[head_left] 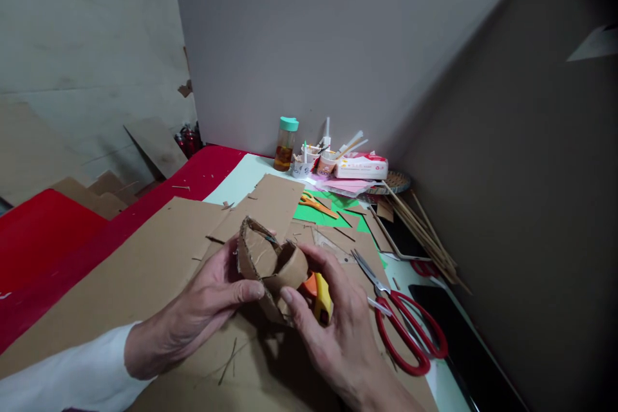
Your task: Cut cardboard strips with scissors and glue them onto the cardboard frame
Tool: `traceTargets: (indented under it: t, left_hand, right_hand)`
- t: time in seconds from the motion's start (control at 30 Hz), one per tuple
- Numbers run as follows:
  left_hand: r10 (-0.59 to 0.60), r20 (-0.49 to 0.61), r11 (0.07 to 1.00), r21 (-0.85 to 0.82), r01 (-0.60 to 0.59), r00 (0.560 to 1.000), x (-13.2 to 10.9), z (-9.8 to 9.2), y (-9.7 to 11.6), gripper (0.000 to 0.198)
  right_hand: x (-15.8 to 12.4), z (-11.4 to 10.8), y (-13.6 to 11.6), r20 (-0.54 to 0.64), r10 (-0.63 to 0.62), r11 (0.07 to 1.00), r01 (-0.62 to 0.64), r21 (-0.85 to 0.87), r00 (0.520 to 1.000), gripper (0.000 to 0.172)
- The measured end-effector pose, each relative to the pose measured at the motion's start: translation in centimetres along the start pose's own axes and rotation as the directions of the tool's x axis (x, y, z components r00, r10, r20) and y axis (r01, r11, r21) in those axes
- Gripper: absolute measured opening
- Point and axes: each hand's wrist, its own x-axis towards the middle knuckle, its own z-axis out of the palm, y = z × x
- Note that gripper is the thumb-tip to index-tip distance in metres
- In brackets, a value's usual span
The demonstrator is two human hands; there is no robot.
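A cardboard construction [276,279] is held in the grip of left hand [203,301] and right hand [338,322], left of the red-handled scissors [385,290].

The cardboard piece [253,257] fills the gap between your left hand [205,299] and right hand [335,322]. Leftward, you can sweep low over the flat sheet [120,270]. Rightward, red scissors [421,365] lie just beside you, sticks [425,235] beyond. Ahead, the bottle [284,148], cups [326,165] and tissues [362,168] block a low reach; you have room above them.
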Motion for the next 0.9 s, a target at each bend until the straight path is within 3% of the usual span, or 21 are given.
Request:
traceTargets:
  t: [0.27,0.53,0.73,0.83,0.9]
  left_hand:
    - [-0.005,-0.051,0.996,0.086,0.009,0.999,0.2,-0.2,0.2,0.057]
    - [-0.129,-0.074,0.955,0.261,0.144,0.989,0.9,-1.8,0.2,0.057]
    - [-0.324,0.032,0.806,0.533,0.258,0.946,2.8,-4.3,2.7,0.06]
    - [-0.275,0.034,0.68,0.714,0.169,0.961,3.3,-5.4,3.8,0.061]
    - [-0.226,0.086,0.523,0.851,0.046,0.97,3.3,-5.6,4.0,0.069]
  right_hand:
    - [-0.1,0.0,0.6,0.042,-0.002,1.0,0.001,0.023,0.999,0.038]
    - [-0.1,0.7,1.6,0.151,-0.022,0.998,0.031,-0.063,0.988,0.04]
    - [-0.6,1.2,2.0,0.201,0.01,0.996,0.008,-0.09,0.98,0.043]
    - [-0.7,1.3,1.9,0.264,-0.007,0.995,0.033,-0.095,0.964,0.045]
    - [-0.7,1.4,1.7,0.298,-0.01,0.993,0.044,-0.107,0.954,0.047]
